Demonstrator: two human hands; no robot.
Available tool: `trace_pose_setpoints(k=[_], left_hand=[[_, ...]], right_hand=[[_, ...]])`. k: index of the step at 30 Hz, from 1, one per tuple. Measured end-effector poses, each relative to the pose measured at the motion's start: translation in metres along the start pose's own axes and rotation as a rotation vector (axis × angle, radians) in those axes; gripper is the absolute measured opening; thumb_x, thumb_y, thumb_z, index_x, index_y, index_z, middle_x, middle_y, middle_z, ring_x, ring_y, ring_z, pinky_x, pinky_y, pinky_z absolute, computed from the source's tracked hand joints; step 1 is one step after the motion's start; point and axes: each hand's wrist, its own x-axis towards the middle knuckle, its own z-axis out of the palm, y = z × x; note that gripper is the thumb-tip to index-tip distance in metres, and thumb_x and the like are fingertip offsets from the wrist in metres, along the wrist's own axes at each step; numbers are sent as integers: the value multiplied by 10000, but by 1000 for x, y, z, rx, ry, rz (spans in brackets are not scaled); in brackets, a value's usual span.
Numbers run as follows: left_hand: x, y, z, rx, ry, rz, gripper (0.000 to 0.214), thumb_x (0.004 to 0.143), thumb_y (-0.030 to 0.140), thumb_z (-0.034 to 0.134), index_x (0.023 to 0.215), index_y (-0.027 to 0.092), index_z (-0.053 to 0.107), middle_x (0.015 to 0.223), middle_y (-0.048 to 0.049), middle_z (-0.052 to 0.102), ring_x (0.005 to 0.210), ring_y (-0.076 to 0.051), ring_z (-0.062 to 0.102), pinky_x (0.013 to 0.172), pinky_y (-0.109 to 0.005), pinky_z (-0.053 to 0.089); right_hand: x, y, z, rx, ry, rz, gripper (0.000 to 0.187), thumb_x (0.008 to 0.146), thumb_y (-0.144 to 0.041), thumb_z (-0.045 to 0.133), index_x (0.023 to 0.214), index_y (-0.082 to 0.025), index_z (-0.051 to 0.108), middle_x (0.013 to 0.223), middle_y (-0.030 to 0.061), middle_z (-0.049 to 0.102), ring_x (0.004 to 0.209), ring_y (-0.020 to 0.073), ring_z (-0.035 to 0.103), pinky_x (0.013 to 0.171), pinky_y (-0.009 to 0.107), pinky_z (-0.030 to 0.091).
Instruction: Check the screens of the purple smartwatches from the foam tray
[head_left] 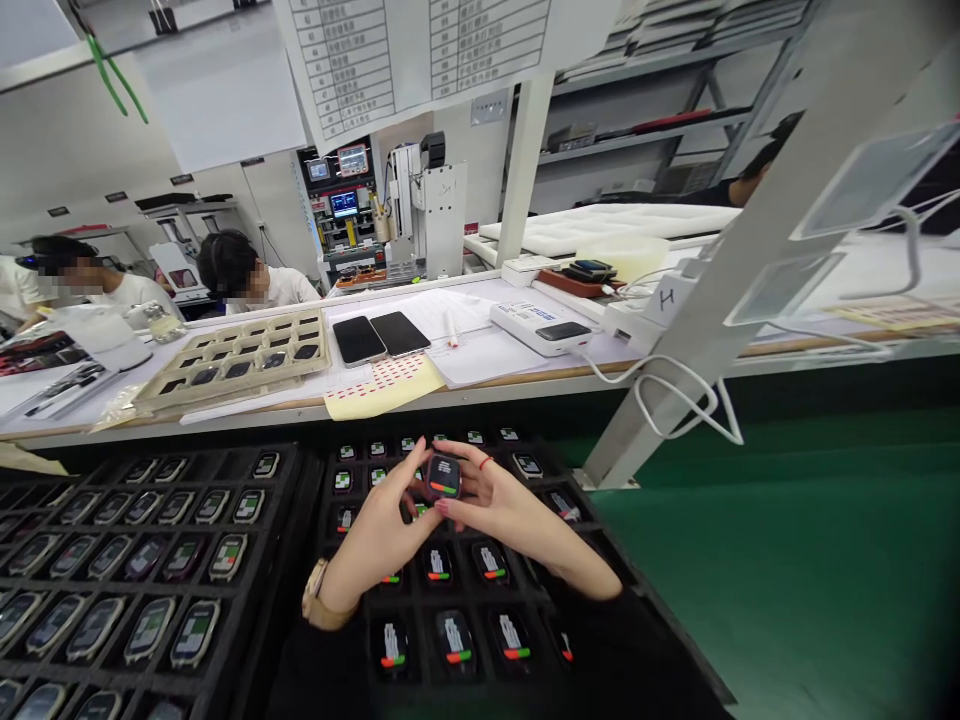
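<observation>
Between my two hands is a smartwatch body [444, 476] without a strap, its dark screen lit with white text and a red, orange and green bar. My left hand [394, 510] grips its left side, thumb at the lower edge. From the right, my right hand [491, 490] holds it too, thumb at the lower corner and fingers round the top. Below them lies a black foam tray [420, 600] with rows of watch bodies, many showing text and a coloured bar, such as one watch [454, 638] near the front. My hands hide part of the tray's middle rows.
Another black tray [281, 540] of watches stands at left. On the bench are a beige compartment tray [319, 365], two phones [360, 340], a white box-shaped device [529, 325] with a cable, and papers. A slanted white post [697, 270] rises at right. Co-workers [255, 275] sit beyond.
</observation>
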Motion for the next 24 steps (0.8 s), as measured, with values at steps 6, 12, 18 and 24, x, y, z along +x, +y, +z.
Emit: trace_pose_setpoints(k=[6,12,18,24], left_hand=[[-11,-24,-23,119,21,-205,711,893,324,561,1531,254,255,1469,-132,461,959,-161,639,796,-310,541],[-12,-55,-32,360,-7,-378,487,927,211,471,1413,177,483,1274,-130,642,996,-220,661,947,-388,504],[-8,-80,-22,528,-40,-446,269,978,249,496,1192,146,623,1272,-118,636,1213,-244,578,1070,-488,431],[-11,-81,-14,672,-113,-468,391,961,337,551,1308,159,531,1260,-116,607,1197,-264,568,1055,-523,436]], right_hand=[[-1,52,-50,-395,23,238,597,791,-281,719,1312,-94,497,747,12,647,693,213,646,598,313,545],[8,74,-58,-702,21,312,563,692,-79,726,1243,-102,611,740,-17,604,662,189,605,615,274,458],[12,66,-58,-846,-84,365,559,698,-121,785,1237,-89,638,846,49,698,732,225,663,638,266,479],[17,40,-63,-960,-88,317,239,916,-155,583,1113,-116,713,787,69,733,720,257,703,641,287,500]])
